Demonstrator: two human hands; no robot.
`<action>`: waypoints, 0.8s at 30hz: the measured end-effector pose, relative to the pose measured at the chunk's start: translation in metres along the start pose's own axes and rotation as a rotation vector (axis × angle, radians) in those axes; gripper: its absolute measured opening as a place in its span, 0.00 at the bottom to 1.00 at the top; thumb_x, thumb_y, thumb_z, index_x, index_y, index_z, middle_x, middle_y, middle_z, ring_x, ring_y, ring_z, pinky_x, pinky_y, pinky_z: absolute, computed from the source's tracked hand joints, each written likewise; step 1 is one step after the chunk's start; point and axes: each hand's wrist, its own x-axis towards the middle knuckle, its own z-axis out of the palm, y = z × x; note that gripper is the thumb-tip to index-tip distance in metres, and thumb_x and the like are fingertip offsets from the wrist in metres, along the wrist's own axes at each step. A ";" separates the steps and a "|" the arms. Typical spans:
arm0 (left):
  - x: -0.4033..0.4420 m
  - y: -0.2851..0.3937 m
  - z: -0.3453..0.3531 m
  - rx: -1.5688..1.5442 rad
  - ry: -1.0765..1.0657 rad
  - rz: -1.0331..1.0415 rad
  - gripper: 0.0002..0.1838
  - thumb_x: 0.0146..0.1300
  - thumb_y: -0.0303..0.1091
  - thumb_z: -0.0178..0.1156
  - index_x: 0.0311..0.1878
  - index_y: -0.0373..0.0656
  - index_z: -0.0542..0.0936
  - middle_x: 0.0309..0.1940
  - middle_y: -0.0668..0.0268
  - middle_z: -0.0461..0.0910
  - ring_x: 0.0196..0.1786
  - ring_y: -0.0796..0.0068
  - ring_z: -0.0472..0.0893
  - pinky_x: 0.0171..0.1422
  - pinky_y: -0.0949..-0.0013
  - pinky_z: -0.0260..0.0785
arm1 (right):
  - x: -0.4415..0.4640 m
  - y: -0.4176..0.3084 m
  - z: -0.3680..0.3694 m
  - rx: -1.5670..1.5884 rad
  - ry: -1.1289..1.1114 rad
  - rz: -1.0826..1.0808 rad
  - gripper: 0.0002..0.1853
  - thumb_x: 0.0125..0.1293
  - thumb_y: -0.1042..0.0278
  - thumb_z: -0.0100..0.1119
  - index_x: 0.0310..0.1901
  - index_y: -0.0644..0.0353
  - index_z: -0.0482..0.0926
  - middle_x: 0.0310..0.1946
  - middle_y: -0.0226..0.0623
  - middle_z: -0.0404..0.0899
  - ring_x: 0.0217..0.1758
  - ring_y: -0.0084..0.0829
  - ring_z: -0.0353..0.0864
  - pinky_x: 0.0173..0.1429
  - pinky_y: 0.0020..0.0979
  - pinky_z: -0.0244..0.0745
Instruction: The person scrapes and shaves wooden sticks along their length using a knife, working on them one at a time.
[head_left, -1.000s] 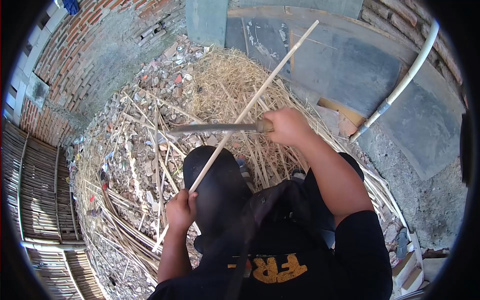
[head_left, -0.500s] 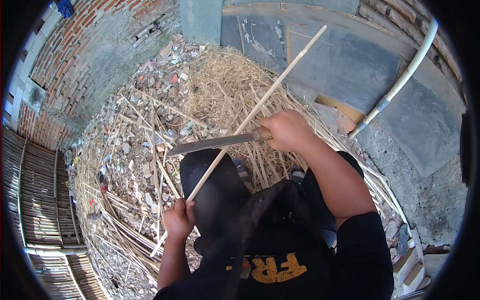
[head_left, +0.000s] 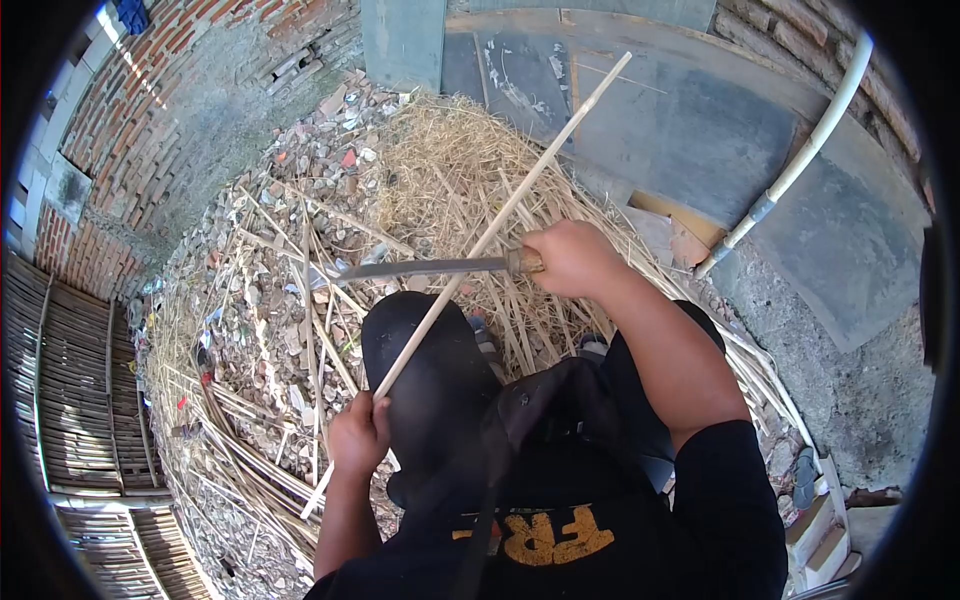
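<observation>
A long pale stick (head_left: 520, 190) slants from lower left to upper right across my dark-clad knee. Near its lower end my left hand (head_left: 358, 434) is closed round it, and the end shows below the hand. My right hand (head_left: 572, 258) grips the wooden handle of a long machete (head_left: 425, 267). The blade points left and crosses the stick above my knee, its tip over the rubble. Whether blade and stick touch is hard to tell.
Shavings (head_left: 440, 165) and thin strips (head_left: 250, 455) lie over rubble around my feet. A brick wall (head_left: 190, 120) rises at left, above a slatted bamboo panel (head_left: 80, 380). Grey boards (head_left: 690, 130) and a white pipe (head_left: 815, 150) lean at right.
Over the last half second the stick's upper end has shifted left and the blade has levelled from its tilt. Both hands keep their hold.
</observation>
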 end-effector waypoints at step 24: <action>0.000 -0.006 0.012 0.082 0.108 0.021 0.12 0.73 0.42 0.67 0.40 0.45 0.80 0.26 0.53 0.83 0.26 0.43 0.83 0.31 0.45 0.75 | 0.025 0.040 0.001 0.179 0.143 0.292 0.16 0.54 0.61 0.70 0.44 0.54 0.88 0.38 0.50 0.89 0.44 0.53 0.88 0.52 0.51 0.83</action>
